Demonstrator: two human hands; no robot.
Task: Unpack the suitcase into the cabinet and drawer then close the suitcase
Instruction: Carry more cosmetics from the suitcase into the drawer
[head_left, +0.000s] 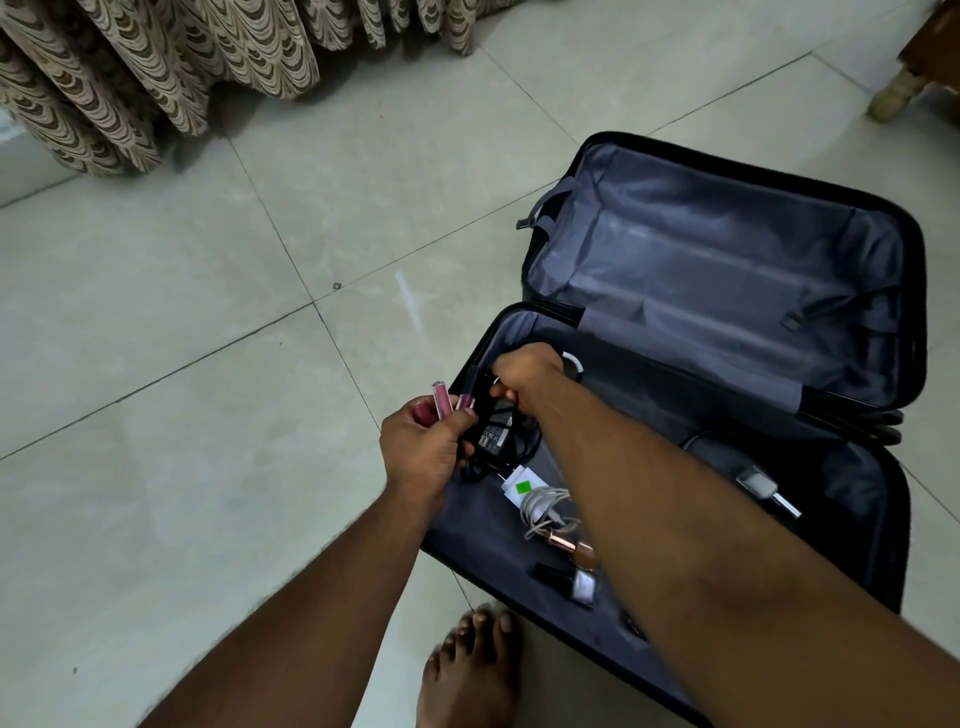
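Note:
A black suitcase (914, 291) lies open on the tiled floor, its far half bare grey lining. My left hand (423, 441) hovers at the near half's left rim, shut on two pink lip gloss tubes (441, 399). My right hand (524, 375) reaches into the near half's far left corner and grips a black charger (496, 439) by its cable. Below it lie a white charger with a coiled cable (535, 496), a rose-gold tube (569, 545), a black and white bottle (571, 582) and a clear-capped item (763, 486).
Patterned brown curtains (156, 67) hang to the floor at the top left. A wooden furniture leg (898, 96) stands at the top right. My bare foot (467, 670) rests by the suitcase's near edge. Pale floor tiles (208, 364) spread to the left.

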